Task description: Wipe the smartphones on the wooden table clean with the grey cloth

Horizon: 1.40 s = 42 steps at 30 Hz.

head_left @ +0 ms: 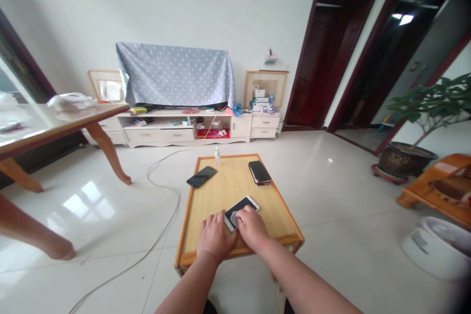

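A white smartphone (252,201) with a dark screen lies slantwise on the small wooden table (228,181), near its front edge. My left hand (214,236) is at the phone's lower left end, fingers along its side and thumb by its bottom edge, gripping it against the tabletop. Pinched in my right hand (252,227) is a small whitish wipe (234,217), pressed on the phone's screen; its exact kind is hard to make out. Beyond the hands lie a black smartphone (201,177) at the left and a stack of dark phones (259,172) at the right.
A small clear bottle (217,156) with a green top stands at the table's far edge. A cable (162,228) crosses the floor at the left, near a larger table (110,113). To the right are a white bucket (429,248) and a potted plant (405,159).
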{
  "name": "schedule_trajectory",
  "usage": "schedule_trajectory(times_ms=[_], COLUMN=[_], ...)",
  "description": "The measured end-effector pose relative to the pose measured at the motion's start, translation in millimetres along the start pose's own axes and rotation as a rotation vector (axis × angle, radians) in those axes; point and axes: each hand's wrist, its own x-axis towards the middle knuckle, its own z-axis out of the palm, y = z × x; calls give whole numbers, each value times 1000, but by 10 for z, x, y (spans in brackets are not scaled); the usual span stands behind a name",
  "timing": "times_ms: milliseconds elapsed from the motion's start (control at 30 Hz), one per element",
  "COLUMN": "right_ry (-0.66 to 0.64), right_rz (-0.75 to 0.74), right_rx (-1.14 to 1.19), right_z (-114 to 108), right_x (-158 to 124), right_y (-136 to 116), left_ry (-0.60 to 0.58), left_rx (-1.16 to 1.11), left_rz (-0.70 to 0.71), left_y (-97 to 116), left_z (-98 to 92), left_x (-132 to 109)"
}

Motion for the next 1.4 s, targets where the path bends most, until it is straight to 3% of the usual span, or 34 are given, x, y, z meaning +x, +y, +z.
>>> schedule_trajectory(times_ms=[200,367,467,600,733,900,1000,1167,1400], right_ry=[-75,-233,-305,-355,-352,-372,-367,-298,-171], right_rz=[-122,-319,-309,-255,-262,-297,-273,-175,-248], right_rx=[-49,-120,-115,-97,-81,-96,-122,-147,-164], right_z=[-71,-198,-199,-164,-165,-179,-140,-88,-133], right_x=[-20,-260,-305,-107,-41,-277,-267,-84,-139], right_y=[-143,-96,-115,-269,-344,-167,-92,35,272], left_ry=[-10,-25,-37,-26,-10,-5,-4,-4,41], left_rx=[-33,-56,-73,-102,-114,-107,-101,-89,-61], left_rz=[-17,-34,-34,-49,-53,-32,-52,-10,92], left_y=[-35,-112,-131,-120,-142,-164,-128,-85,-108], left_z=[-14,34,48,42,61,73,28,-30,22], left_x=[-21,-12,-13,-24,-22,-12,-21,-48,-50])
